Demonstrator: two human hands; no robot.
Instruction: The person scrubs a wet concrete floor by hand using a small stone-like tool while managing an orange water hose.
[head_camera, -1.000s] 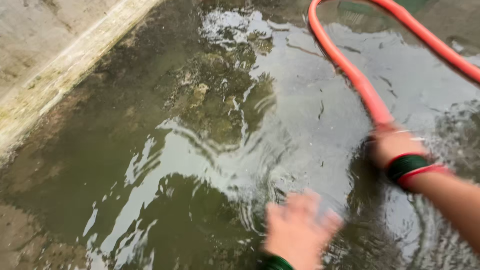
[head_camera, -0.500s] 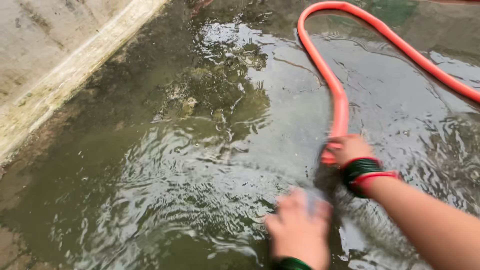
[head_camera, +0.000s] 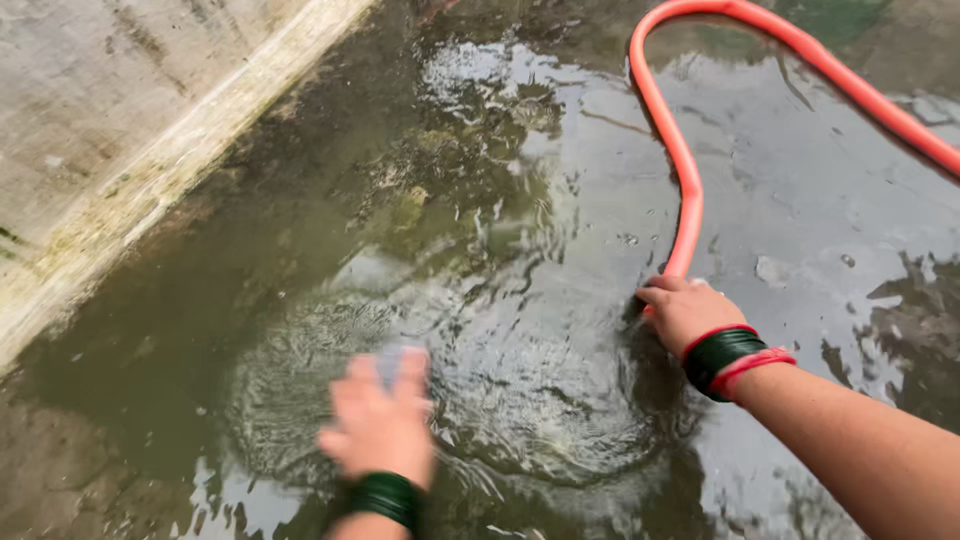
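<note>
Right hand (head_camera: 688, 312) closed around the end of an orange hose (head_camera: 683, 205), grip pinching it just above the water's surface, knuckles up, fingers curled over the tube. Green and red bangles (head_camera: 728, 358) on that wrist. Hose running up from the fist, bending in a tight loop near the top edge, then slanting down and off to the right. Hose end down at the shallow water (head_camera: 520, 330), right of centre, with ripples spreading in rings below and to the left of it.

Left hand (head_camera: 378, 420) low in the view, left of the right hand and well apart from it, blurred, held over the rippling water. Fingers pointing up and away, lying close together; something pale and small at the fingertips, too smeared to name, so cannot tell whether the grip is pinching anything. Dark green bangle (head_camera: 385, 496) on that wrist.

Murky greenish water over a dark, stained concrete floor (head_camera: 830, 170). Pale concrete ledge (head_camera: 130, 170) slanting along the upper left, with a lighter strip at its foot.
</note>
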